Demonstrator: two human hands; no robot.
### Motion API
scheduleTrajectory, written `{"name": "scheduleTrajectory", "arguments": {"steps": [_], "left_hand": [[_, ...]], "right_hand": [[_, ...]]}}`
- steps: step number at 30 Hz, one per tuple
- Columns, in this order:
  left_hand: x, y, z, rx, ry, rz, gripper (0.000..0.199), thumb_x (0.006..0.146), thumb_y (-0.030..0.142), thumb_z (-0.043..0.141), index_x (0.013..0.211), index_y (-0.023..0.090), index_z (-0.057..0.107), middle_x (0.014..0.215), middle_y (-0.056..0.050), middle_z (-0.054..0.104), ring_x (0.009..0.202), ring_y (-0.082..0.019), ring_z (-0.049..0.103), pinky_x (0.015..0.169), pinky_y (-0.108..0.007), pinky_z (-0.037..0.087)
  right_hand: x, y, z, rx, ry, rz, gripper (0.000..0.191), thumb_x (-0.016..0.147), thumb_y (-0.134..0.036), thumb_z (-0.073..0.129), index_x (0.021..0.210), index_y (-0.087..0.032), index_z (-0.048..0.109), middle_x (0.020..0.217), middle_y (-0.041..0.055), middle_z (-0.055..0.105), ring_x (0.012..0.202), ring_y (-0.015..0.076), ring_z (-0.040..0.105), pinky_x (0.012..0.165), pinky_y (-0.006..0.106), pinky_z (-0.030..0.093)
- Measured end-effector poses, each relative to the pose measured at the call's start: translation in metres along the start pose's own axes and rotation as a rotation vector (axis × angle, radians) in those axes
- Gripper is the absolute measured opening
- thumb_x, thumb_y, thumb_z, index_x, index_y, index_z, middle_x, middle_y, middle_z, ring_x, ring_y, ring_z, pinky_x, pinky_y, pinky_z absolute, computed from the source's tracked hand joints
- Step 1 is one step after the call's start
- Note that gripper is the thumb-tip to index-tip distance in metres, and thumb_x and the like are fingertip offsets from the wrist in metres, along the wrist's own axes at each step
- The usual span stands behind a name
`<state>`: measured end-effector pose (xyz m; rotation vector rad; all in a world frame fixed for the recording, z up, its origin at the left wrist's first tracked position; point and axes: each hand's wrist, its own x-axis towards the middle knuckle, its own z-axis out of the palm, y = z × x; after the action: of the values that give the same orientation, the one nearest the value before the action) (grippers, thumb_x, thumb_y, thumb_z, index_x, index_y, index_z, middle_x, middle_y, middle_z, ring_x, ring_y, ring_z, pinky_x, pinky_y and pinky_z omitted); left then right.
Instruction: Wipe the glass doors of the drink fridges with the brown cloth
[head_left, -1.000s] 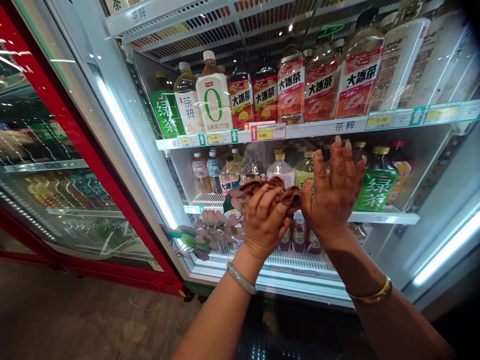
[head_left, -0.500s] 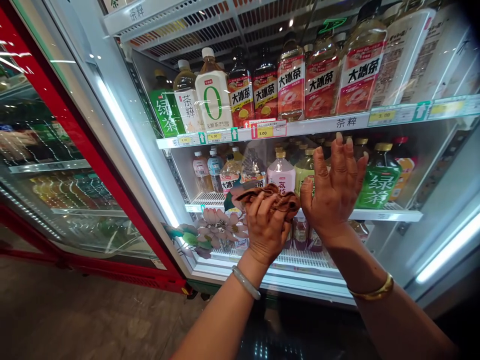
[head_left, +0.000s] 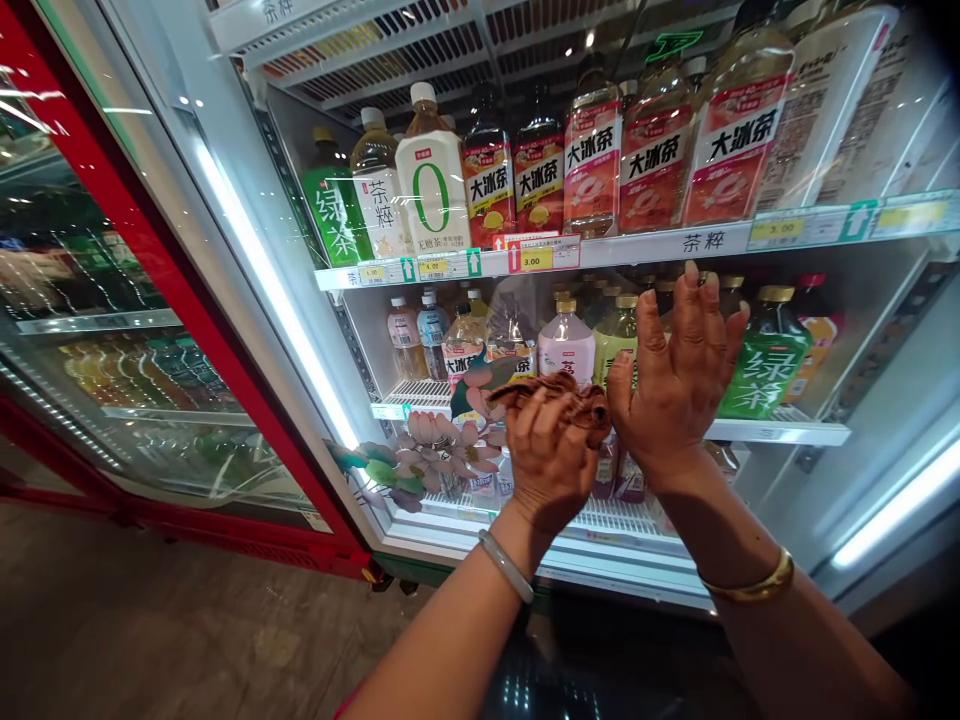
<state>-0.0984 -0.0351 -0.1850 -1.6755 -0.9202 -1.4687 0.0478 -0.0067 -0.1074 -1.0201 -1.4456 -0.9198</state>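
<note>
My left hand (head_left: 551, 455) is closed over a crumpled brown cloth (head_left: 570, 395), pressing it against the glass door of a drinks fridge. Beside it on the right, my right hand (head_left: 675, 370) lies flat on the glass with its fingers stretched upward and nothing in them. A flower decal (head_left: 446, 445) in pink and green sits on the glass just left of the cloth. Behind the glass near my hands stand a pink-labelled bottle (head_left: 566, 345) and a green tea bottle (head_left: 769, 355). The bottles directly behind my hands are partly hidden.
An upper shelf edge (head_left: 622, 247) with price tags carries several tea bottles. The fridge's lower shelf holds more drinks. To the left is another fridge with a red frame (head_left: 180, 290). Dark floor (head_left: 195, 620) shows at the lower left.
My left hand and the cloth have shifted slightly right, closer to my right hand. My right hand stays flat on the glass. The view has moved a little.
</note>
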Motion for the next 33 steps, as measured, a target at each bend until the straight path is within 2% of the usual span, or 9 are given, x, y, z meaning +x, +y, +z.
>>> {"name": "scheduleTrajectory", "arguments": {"steps": [2,5,10,19,21,24,28,30,33], "left_hand": [[-0.004,0.003,0.001,-0.004,-0.02,0.063,0.032,0.085,0.024,0.07,0.117,0.025,0.067,0.12,-0.011,0.071,0.132,-0.029,0.058,0.121,-0.05,0.036],[0.017,-0.005,-0.005,-0.007,-0.026,0.094,0.033,0.089,0.026,0.066,0.122,0.024,0.066,0.125,-0.011,0.069,0.134,-0.029,0.056,0.121,-0.049,0.036],[0.058,-0.017,-0.015,0.027,0.05,-0.143,0.03,0.092,0.024,0.062,0.122,0.022,0.065,0.137,-0.014,0.062,0.14,-0.03,0.05,0.12,-0.051,0.037],[-0.001,0.01,0.005,-0.024,0.036,0.004,0.024,0.083,0.021,0.068,0.108,0.023,0.069,0.117,-0.01,0.07,0.13,-0.028,0.057,0.115,-0.046,0.042],[0.003,0.007,0.002,-0.032,0.012,0.055,0.021,0.085,0.023,0.068,0.105,0.024,0.069,0.116,-0.009,0.071,0.128,-0.028,0.058,0.115,-0.045,0.04],[0.031,-0.007,-0.009,-0.009,-0.028,0.086,0.028,0.09,0.025,0.064,0.117,0.023,0.068,0.124,-0.011,0.069,0.131,-0.028,0.055,0.118,-0.047,0.038],[0.068,-0.025,-0.019,0.063,0.085,-0.165,0.031,0.09,0.019,0.062,0.12,0.02,0.064,0.138,-0.015,0.06,0.137,-0.03,0.05,0.12,-0.05,0.037],[0.068,-0.026,-0.017,0.061,0.128,-0.193,0.03,0.088,0.019,0.063,0.118,0.02,0.064,0.138,-0.015,0.059,0.138,-0.03,0.05,0.119,-0.05,0.037],[0.046,-0.019,-0.009,0.039,0.133,-0.11,0.033,0.088,0.021,0.064,0.12,0.02,0.063,0.132,-0.015,0.063,0.139,-0.031,0.051,0.119,-0.051,0.037]], "right_hand": [[0.0,0.001,0.0,0.01,0.004,-0.003,0.084,0.095,-0.026,0.055,0.167,-0.036,0.013,0.173,0.0069,0.024,0.161,0.0308,0.023,0.127,0.067,0.025],[-0.001,0.001,0.0,0.01,-0.015,0.012,0.084,0.095,-0.027,0.055,0.166,-0.037,0.012,0.174,0.0061,0.023,0.161,0.0316,0.023,0.127,0.067,0.023],[-0.001,0.0,0.0,-0.001,-0.028,0.019,0.083,0.095,-0.029,0.053,0.166,-0.037,0.011,0.174,0.0063,0.023,0.161,0.0326,0.023,0.126,0.069,0.024],[0.0,0.001,0.0,0.019,0.012,0.002,0.083,0.095,-0.026,0.055,0.167,-0.036,0.014,0.173,0.0062,0.025,0.161,0.0317,0.024,0.127,0.067,0.026],[0.0,0.001,0.001,0.021,0.031,-0.011,0.082,0.095,-0.026,0.056,0.166,-0.035,0.016,0.173,0.007,0.027,0.161,0.0309,0.025,0.127,0.066,0.026],[0.0,0.0,0.001,0.021,0.063,-0.03,0.081,0.094,-0.025,0.057,0.166,-0.031,0.021,0.172,0.0087,0.028,0.161,0.0299,0.025,0.128,0.065,0.024],[0.0,-0.001,0.0,0.017,0.056,-0.025,0.079,0.094,-0.026,0.056,0.165,-0.03,0.023,0.171,0.0098,0.029,0.161,0.0292,0.024,0.128,0.064,0.025],[0.0,-0.001,-0.001,0.012,0.034,-0.018,0.078,0.095,-0.027,0.056,0.165,-0.031,0.022,0.172,0.0094,0.029,0.161,0.0292,0.024,0.128,0.064,0.026],[0.0,0.0,-0.001,-0.002,0.028,-0.02,0.078,0.095,-0.028,0.056,0.165,-0.031,0.023,0.171,0.0098,0.029,0.161,0.0302,0.025,0.128,0.065,0.025]]}}
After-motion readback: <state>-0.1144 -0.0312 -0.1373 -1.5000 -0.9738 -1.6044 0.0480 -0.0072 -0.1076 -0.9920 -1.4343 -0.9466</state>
